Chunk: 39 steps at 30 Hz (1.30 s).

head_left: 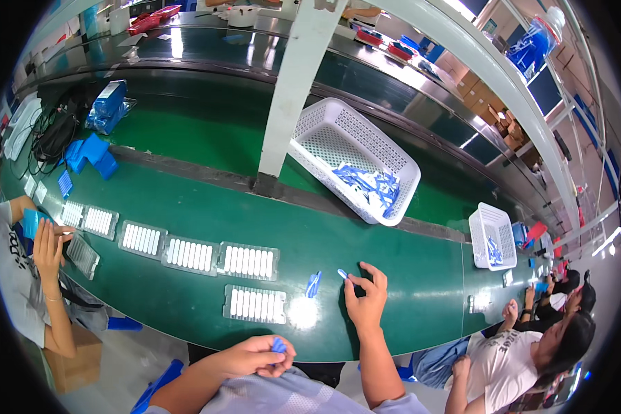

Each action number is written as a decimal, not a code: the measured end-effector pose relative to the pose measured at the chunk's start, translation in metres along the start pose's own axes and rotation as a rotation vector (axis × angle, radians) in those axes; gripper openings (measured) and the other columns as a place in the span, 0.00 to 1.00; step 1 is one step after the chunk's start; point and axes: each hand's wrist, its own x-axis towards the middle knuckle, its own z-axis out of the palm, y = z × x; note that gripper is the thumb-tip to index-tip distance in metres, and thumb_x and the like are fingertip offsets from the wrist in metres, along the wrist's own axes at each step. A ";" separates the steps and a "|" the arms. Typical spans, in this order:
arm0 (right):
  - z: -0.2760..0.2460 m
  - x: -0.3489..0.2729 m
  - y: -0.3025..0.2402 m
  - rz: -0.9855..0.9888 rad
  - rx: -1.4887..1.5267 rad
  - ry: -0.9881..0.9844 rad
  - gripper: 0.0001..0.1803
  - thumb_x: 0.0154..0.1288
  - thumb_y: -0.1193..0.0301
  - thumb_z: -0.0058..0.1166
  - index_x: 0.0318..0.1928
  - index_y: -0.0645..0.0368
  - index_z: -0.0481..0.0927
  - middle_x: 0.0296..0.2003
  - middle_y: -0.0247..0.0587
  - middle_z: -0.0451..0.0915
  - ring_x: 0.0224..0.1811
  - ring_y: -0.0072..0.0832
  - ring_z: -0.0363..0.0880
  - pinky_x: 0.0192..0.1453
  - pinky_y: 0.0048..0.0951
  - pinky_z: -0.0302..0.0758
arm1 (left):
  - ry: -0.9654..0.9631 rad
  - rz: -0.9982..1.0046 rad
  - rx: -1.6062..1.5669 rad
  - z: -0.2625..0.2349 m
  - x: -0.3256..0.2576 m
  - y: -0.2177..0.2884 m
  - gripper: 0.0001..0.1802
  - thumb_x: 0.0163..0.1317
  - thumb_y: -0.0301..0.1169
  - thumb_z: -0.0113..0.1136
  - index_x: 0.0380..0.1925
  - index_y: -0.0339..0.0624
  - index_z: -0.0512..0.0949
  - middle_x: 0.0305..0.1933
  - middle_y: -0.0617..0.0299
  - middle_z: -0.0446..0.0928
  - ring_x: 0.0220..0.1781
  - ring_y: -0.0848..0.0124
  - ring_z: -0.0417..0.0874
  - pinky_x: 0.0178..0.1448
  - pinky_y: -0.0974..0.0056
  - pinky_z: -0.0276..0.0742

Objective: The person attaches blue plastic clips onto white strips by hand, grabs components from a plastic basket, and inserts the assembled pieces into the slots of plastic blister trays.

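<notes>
On the long green table top [186, 303], right hand [366, 297] reaching out, thumb and first finger pinched on a tiny white and blue plastic piece [342, 274]. Other fingers curled loosely. Just left of it, a small blue plastic clip [314, 283] lying flat, not touched. Down near the bottom edge, left hand [259, 355] closed around a little blue plastic bit [278, 345]; most of that bit hidden by the fingers, so hard to tell its shape. Nearby on the table, clear plastic trays filled with rows of white pieces [254, 304], close to the hands. Further back, a tilted white plastic basket with holes [338, 138], blue and white pieces piled in its low corner. Other people's hands at both sides, partly cut off.
</notes>
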 end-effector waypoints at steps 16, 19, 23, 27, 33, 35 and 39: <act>-0.049 0.073 -0.008 -0.248 -0.099 -0.637 0.33 0.48 0.70 0.74 0.59 0.43 0.83 0.73 0.52 0.63 0.78 0.53 0.55 0.80 0.50 0.53 | -0.054 -0.140 0.179 0.004 -0.014 -0.007 0.11 0.74 0.21 0.46 0.53 0.35 0.72 0.47 0.54 0.76 0.36 0.74 0.75 0.34 0.71 0.65; -0.045 0.084 0.002 -0.296 -0.069 -0.818 0.34 0.48 0.71 0.74 0.60 0.37 0.84 0.76 0.49 0.59 0.80 0.54 0.51 0.81 0.53 0.49 | -0.073 -0.133 0.162 0.003 -0.013 -0.009 0.11 0.74 0.20 0.46 0.53 0.34 0.72 0.47 0.54 0.76 0.37 0.74 0.75 0.34 0.72 0.65; -0.043 0.092 -0.004 -0.361 -0.063 -0.895 0.29 0.48 0.72 0.73 0.54 0.38 0.87 0.76 0.47 0.60 0.80 0.53 0.51 0.81 0.55 0.48 | -0.077 -0.153 0.206 0.007 -0.014 -0.005 0.11 0.73 0.20 0.46 0.53 0.34 0.72 0.47 0.54 0.76 0.37 0.74 0.75 0.34 0.71 0.65; -0.043 0.095 -0.020 -0.417 -0.116 -0.878 0.18 0.48 0.72 0.71 0.43 0.46 0.87 0.74 0.48 0.64 0.79 0.52 0.53 0.81 0.55 0.49 | -0.082 -0.153 0.174 0.006 -0.014 -0.008 0.11 0.73 0.20 0.46 0.53 0.34 0.72 0.47 0.54 0.76 0.37 0.74 0.74 0.34 0.72 0.65; -0.039 0.089 -0.005 -0.367 -0.001 -0.887 0.12 0.48 0.72 0.71 0.36 0.51 0.84 0.74 0.47 0.64 0.79 0.52 0.54 0.80 0.55 0.51 | -0.092 -0.155 0.151 0.009 -0.014 -0.009 0.11 0.73 0.20 0.46 0.53 0.33 0.72 0.46 0.54 0.76 0.36 0.74 0.74 0.34 0.71 0.65; -0.040 0.082 0.000 -0.356 0.041 -0.843 0.12 0.49 0.73 0.70 0.37 0.51 0.84 0.71 0.46 0.67 0.76 0.51 0.58 0.77 0.53 0.55 | -0.042 -0.161 0.149 0.012 -0.014 -0.005 0.11 0.72 0.19 0.46 0.52 0.33 0.72 0.45 0.53 0.76 0.35 0.74 0.74 0.33 0.71 0.64; -0.047 0.063 -0.001 -0.149 0.022 -0.822 0.13 0.53 0.78 0.66 0.41 0.51 0.86 0.57 0.42 0.78 0.61 0.44 0.73 0.66 0.44 0.67 | -0.010 -0.162 0.130 0.013 -0.011 -0.004 0.11 0.72 0.18 0.45 0.52 0.34 0.72 0.45 0.53 0.76 0.34 0.73 0.74 0.32 0.70 0.64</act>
